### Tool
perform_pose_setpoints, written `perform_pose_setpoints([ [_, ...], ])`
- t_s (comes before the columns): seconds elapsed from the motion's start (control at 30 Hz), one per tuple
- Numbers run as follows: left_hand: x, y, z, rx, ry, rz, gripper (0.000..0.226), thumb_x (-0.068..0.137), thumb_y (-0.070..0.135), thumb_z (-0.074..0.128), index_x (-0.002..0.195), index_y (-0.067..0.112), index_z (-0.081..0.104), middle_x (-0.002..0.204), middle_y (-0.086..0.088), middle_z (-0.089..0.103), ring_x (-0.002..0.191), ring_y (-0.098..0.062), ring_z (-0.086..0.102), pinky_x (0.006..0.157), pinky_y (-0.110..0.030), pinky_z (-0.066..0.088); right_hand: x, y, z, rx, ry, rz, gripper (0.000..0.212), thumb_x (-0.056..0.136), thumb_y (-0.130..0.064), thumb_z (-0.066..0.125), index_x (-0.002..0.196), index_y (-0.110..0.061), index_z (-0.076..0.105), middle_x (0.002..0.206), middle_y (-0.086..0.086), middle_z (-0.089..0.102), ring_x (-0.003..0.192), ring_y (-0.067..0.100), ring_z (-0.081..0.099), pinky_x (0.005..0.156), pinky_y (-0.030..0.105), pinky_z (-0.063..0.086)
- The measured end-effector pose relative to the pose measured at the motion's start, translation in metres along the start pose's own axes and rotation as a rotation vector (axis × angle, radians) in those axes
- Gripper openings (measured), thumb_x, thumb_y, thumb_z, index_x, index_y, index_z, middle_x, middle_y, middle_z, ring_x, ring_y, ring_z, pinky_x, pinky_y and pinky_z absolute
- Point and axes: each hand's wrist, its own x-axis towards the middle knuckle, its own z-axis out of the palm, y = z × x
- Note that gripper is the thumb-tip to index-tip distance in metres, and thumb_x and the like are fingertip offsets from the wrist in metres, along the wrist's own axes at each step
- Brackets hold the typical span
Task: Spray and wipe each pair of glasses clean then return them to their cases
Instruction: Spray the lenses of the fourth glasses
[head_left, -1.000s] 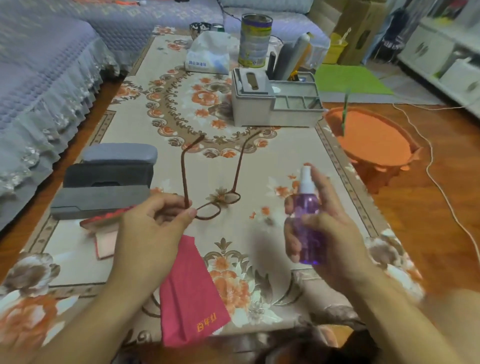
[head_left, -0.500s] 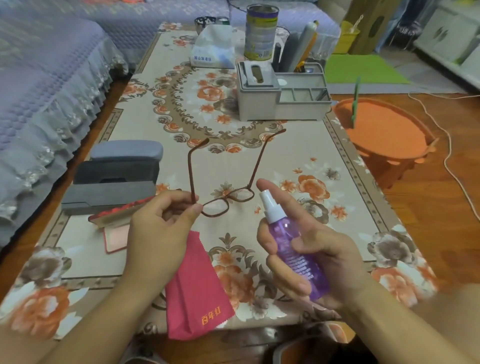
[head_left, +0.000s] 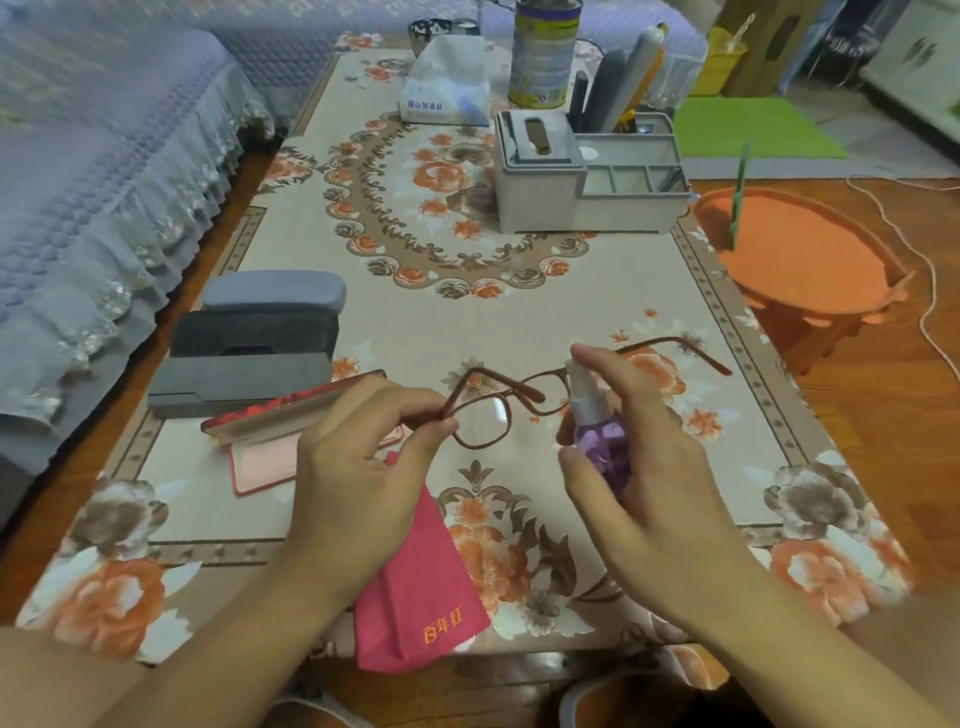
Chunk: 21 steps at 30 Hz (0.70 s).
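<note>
My left hand (head_left: 363, 467) pinches the brown glasses (head_left: 498, 410) by one rim, lenses at centre above the table (head_left: 649, 291). At three o'clock my right hand (head_left: 649, 457) wraps the purple spray bottle (head_left: 597, 431), forefinger on its nozzle. The pink cloth (head_left: 421, 587) lies at six, an open red case (head_left: 270, 441) at nine, grey cases (head_left: 249, 343) at ten.

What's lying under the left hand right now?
Under the left hand lies the pink cloth, its lower end hanging past the table edge. Beside it sits the open red case; the hand covers the cloth's top and the case's right end.
</note>
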Motion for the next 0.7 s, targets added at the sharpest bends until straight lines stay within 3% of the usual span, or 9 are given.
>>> perform_pose_setpoints([
  [0.13, -0.002, 0.001, 0.000, -0.010, -0.001, 0.008, 0.012, 0.085, 0.020, 0.070, 0.096, 0.025, 0.068, 0.090, 0.015, 0.064, 0.091, 0.002, 0.061, 0.080, -0.008, 0.045, -0.002, 0.000, -0.002, -0.021, -0.042, -0.016, 0.062, 0.095, -0.024, 0.060, 0.149, -0.041, 0.034, 0.084, -0.031, 0.054, 0.071, 0.010, 0.063, 0.065, 0.023, 0.048],
  [0.27, -0.002, 0.000, 0.001, -0.018, -0.009, -0.020, 0.012, 0.085, 0.021, 0.069, 0.097, 0.025, 0.068, 0.091, 0.015, 0.065, 0.091, 0.003, 0.061, 0.081, -0.007, 0.045, -0.002, -0.002, -0.002, -0.047, -0.045, 0.000, 0.069, 0.092, -0.014, 0.063, 0.150, -0.040, 0.037, 0.078, -0.027, 0.051, 0.064, 0.011, 0.055, 0.062, 0.012, 0.035],
  [0.47, -0.003, 0.000, 0.003, -0.024, -0.021, -0.024, 0.010, 0.086, 0.023, 0.069, 0.095, 0.026, 0.068, 0.091, 0.015, 0.065, 0.090, 0.000, 0.062, 0.080, -0.009, 0.046, 0.000, -0.008, 0.004, -0.186, -0.079, -0.001, 0.064, 0.092, -0.013, 0.061, 0.147, -0.034, 0.037, 0.091, -0.026, 0.050, 0.077, -0.008, 0.052, 0.067, 0.005, 0.035],
  [0.7, -0.003, 0.000, 0.003, -0.006, -0.020, -0.001, 0.011, 0.086, 0.020, 0.070, 0.096, 0.024, 0.068, 0.089, 0.010, 0.066, 0.090, -0.001, 0.062, 0.080, -0.009, 0.046, -0.001, -0.011, 0.003, -0.227, -0.061, 0.014, 0.058, 0.092, -0.018, 0.058, 0.143, -0.036, 0.037, 0.083, -0.027, 0.048, 0.076, -0.007, 0.053, 0.062, 0.007, 0.036],
])
